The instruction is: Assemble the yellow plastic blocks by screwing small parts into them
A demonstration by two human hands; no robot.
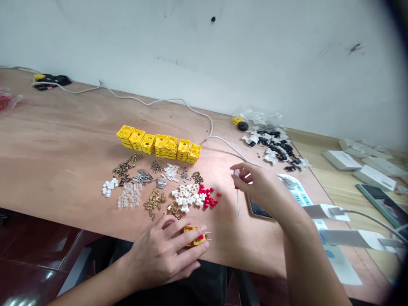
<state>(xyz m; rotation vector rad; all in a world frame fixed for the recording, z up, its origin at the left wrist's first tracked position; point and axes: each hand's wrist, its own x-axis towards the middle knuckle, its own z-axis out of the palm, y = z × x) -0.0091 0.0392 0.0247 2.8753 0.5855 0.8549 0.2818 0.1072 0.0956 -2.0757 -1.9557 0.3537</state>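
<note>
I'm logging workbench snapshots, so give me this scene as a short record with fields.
left hand: on a yellow housing
right hand: holding a screwdriver, shaft pointing down
housing stacks: yellow, in a row
plastic parts: white pieces beside red caps
far right of bench: white power strip, phone with teal edge

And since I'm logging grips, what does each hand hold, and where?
The right hand holds a screwdriver by its handle; the left hand holds a yellow housing, fingers across its top.
</note>
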